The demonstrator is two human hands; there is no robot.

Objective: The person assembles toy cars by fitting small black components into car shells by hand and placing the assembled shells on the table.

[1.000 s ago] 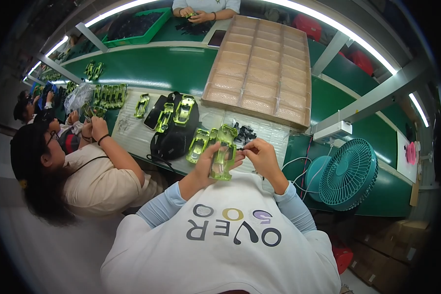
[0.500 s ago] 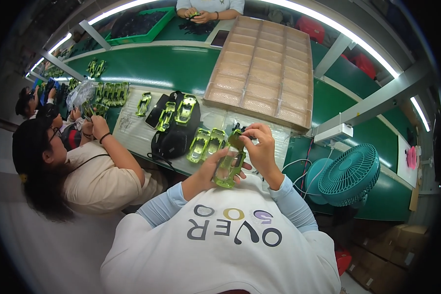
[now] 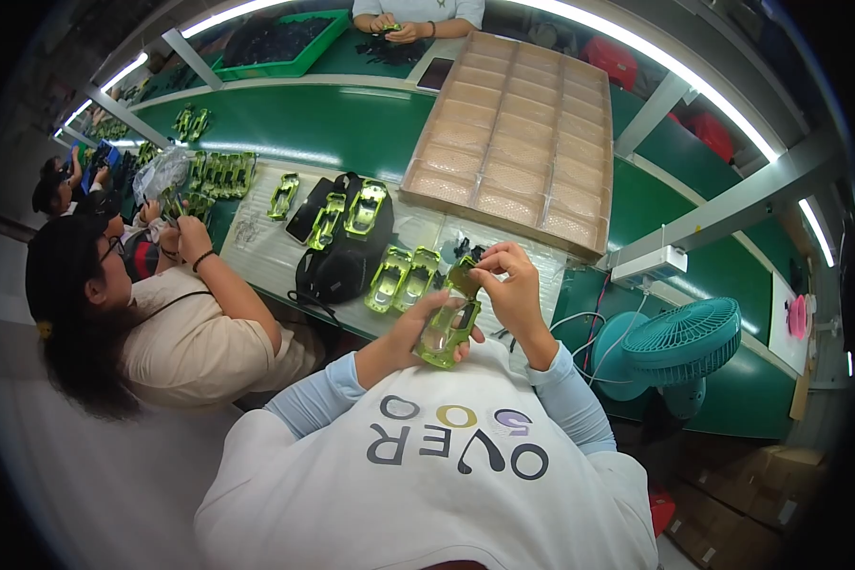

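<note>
A translucent green toy car body shell [image 3: 439,348] lies tilted in my left hand [image 3: 410,332], whose fingers wrap its side and near end. My right hand [image 3: 515,290] pinches thumb and fingertips together at the shell's far end. Whatever sits between those fingertips is too small to make out. Small black parts [image 3: 466,250] lie on the table just beyond. Two more green car shells [image 3: 389,279] rest side by side, left of my hands. Farther left, one green shell [image 3: 365,209] lies on a black bag [image 3: 337,274], and another overlaps the bag and a dark phone [image 3: 304,220].
A large divided cardboard tray [image 3: 505,142] stands beyond my hands. To the right are a teal fan [image 3: 682,340], loose cables and a white box [image 3: 650,266] on a metal post. A co-worker [image 3: 185,294] sits close on my left, beside rows of shells [image 3: 223,176].
The view has shifted slightly. My left hand keeps the toy car shell while my right fingertips stay at its far end, moved only a little.
</note>
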